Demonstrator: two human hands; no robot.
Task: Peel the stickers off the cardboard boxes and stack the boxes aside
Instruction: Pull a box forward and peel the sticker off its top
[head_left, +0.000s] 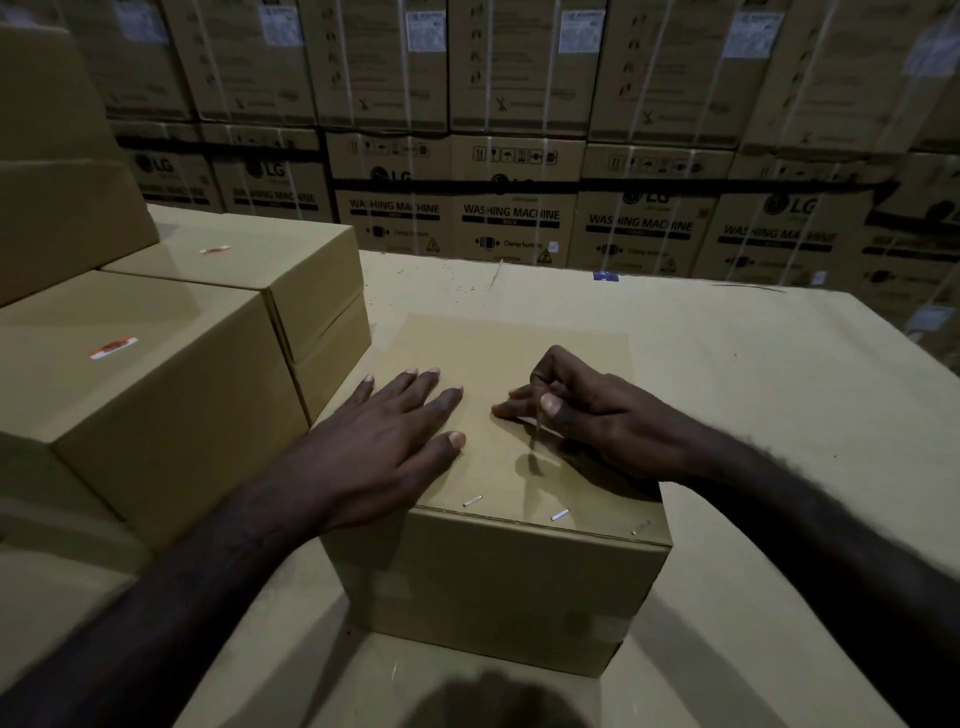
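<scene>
Small cardboard box (498, 519) centred on cardboard-covered table (727, 374), three staples (559, 515) along near top edge. Left hand (384, 441) flat on box top, fingers straight and spread, pressing down. Right hand (576, 415) curled, thumb and fingers pinching thin sticker strip (537, 428) lifted partly off box top; far end of strip blurred, can't tell if still stuck. Hands apart, both over same box. Two more closed boxes at left: near box (156, 395) and far box (249, 270), each with red-and-white sticker on top, at (113, 347) and (215, 250). Taller plain box stack (52, 171) at far left. Wall of washing machine cartons (519, 156) behind table.
</scene>
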